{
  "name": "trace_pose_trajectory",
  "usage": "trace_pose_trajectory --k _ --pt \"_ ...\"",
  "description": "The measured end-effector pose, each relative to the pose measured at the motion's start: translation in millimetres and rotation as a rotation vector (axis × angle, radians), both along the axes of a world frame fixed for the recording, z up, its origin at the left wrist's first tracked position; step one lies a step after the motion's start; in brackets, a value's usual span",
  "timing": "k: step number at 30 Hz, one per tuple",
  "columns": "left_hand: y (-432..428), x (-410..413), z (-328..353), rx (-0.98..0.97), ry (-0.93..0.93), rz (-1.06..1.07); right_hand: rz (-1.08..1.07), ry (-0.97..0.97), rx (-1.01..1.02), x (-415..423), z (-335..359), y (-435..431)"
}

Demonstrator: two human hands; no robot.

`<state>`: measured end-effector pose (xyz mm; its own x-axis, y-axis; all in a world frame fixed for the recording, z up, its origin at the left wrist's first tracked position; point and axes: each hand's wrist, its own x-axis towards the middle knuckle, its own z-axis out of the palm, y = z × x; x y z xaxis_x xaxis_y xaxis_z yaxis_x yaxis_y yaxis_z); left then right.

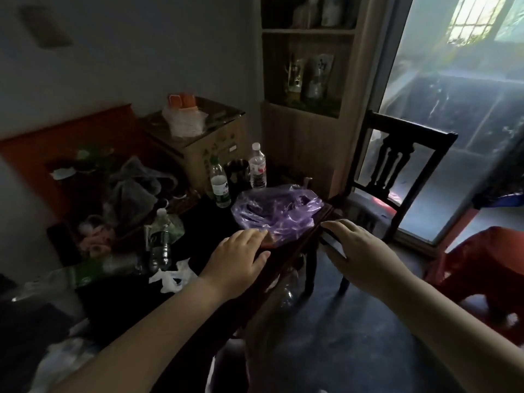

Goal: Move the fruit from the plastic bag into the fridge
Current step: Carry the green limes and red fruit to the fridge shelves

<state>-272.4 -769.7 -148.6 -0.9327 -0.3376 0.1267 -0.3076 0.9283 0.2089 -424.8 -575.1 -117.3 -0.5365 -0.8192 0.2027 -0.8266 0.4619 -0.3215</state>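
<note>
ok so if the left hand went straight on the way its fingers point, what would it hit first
The purple plastic bag on the table. The left hand points up and right with its fingertips at the bag's near edge, apparently touching it. A reddish shape shows through the plastic there, possibly fruit.

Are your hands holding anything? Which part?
The right hand holds a dark flat thing, fingers over its top edge. The left hand just rests on the near edge of the purple bag, gripping nothing.
</note>
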Motion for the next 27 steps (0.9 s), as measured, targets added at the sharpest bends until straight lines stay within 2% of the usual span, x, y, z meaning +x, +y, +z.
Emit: trace_pose_trajectory --k 12,22,27 --pt "-66.1 -112.2 -61.9 0.100 -0.136 0.149 0.160 -0.192 0.140 -144.4 -81.3 -93.3" --pt "-124.9 -158.1 -127.1 0.088 -0.294 0.151 0.260 -0.286 0.263 -176.6 -144.5 -169.0" --pt "-152.7 -172.4 -156.5 0.082 -0.405 0.112 0.346 -0.219 0.330 -187.8 -172.8 -209.2"
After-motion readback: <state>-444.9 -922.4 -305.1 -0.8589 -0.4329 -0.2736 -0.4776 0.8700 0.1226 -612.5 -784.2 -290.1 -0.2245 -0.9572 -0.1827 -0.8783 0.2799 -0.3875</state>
